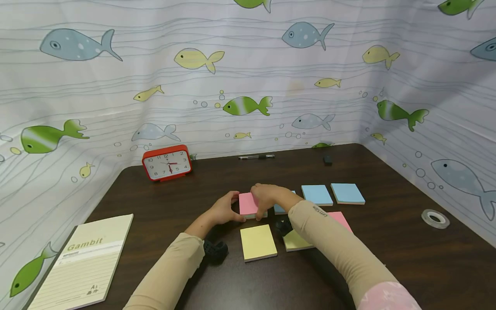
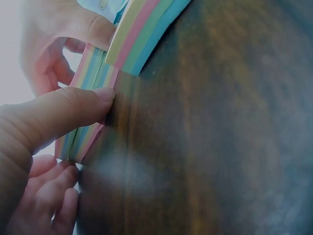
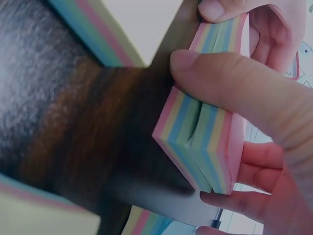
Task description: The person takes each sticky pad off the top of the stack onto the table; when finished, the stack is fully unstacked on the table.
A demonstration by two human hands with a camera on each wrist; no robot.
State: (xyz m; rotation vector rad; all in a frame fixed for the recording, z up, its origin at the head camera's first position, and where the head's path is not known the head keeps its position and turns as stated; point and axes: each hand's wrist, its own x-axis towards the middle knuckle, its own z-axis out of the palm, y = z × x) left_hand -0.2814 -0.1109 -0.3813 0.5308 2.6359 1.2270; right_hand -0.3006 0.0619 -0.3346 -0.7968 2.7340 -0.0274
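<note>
Both hands hold a pink-topped stack of two sticky note pads (image 1: pixel 247 203) in the middle of the table. My left hand (image 1: pixel 222 210) grips its left side, thumb at the near edge and fingers at the back. From the right, my right hand (image 1: pixel 268 196) pinches it the same way. Striped layers and a thin seam between the two pads (image 3: pixel 217 142) show in the right wrist view. Just in front lies a yellow-topped pad (image 1: pixel 258 242). Another yellow pad (image 1: pixel 296 242) and a pink pad (image 1: pixel 342 218) are partly hidden by my right forearm.
Two blue pads (image 1: pixel 317 195) stand right of the hands; a third blue pad (image 1: pixel 279 209) is mostly covered. A red clock (image 1: pixel 167 163), a pen (image 1: pixel 256 156) and a small black block (image 1: pixel 327 160) are farther back. A notebook (image 1: pixel 83 262) lies left, a tape roll (image 1: pixel 435 218) right.
</note>
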